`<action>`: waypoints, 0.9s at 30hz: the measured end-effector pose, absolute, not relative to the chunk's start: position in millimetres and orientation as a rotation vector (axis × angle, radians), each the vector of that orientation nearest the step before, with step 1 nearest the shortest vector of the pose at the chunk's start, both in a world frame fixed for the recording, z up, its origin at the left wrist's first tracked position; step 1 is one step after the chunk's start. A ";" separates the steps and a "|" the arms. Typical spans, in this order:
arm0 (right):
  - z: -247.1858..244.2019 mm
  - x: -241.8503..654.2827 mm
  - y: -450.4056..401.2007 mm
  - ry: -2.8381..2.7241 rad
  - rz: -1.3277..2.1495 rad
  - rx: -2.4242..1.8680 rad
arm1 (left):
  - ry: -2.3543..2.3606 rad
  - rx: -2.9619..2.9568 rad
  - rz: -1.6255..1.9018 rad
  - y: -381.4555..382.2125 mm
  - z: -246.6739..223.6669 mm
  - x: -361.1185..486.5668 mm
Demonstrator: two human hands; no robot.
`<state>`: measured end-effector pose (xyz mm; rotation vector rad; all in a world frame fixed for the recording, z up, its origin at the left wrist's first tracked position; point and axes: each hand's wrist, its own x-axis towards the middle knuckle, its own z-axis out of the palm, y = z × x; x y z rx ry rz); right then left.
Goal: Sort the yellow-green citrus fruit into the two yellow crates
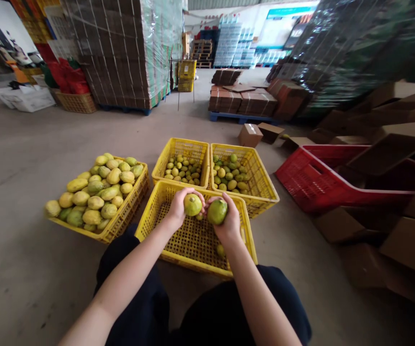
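Note:
My left hand point(181, 205) is closed around a yellow-green papaya point(192, 204), its end facing me. Beside it, my right hand point(230, 222) grips a greener papaya point(217, 212). Both fruits are held close together above a yellow plastic crate point(149, 217) that stands between my knees. Down in this crate, a papaya point(221, 250) lies near the right side, and another shows partly below my hands. To the left, a second yellow crate point(130, 206) is heaped above its rim with yellow and green papayas point(95, 203).
Two more yellow crates, one at back left point(162, 154) and one at back right point(261, 180), hold fruit and adjoin the near crate. A red crate point(301, 185) and loose cardboard boxes point(359, 269) crowd the right. Wrapped pallet stacks point(117, 57) stand farther back.

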<state>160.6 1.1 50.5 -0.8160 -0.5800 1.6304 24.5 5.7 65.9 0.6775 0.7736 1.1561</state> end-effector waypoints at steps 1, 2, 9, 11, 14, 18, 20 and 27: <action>49.3 161.1 3.3 -0.536 1.674 -0.818 | 0.765 0.532 1.103 8.3 65.4 23.4; 47.8 162.0 5.4 -0.498 1.715 -0.815 | 0.751 0.379 1.070 10.7 65.0 22.2; 33.5 168.8 15.4 -0.267 1.835 -0.774 | 0.711 -0.098 1.173 15.2 70.2 18.3; 29.7 168.1 17.2 -0.167 1.846 -0.822 | 0.742 -0.124 1.160 15.3 72.0 18.2; 26.4 166.3 18.9 -0.081 1.838 -0.863 | 0.769 -0.149 1.112 16.3 71.1 18.4; 28.1 166.3 18.6 -0.188 1.832 -0.889 | 0.817 -0.062 1.081 16.7 66.0 21.8; 31.5 166.3 17.1 -0.301 1.814 -0.926 | 0.903 0.100 1.195 15.2 65.5 24.8; 44.4 164.2 3.0 -0.727 1.049 -0.912 | 0.950 0.772 1.660 2.2 76.4 27.0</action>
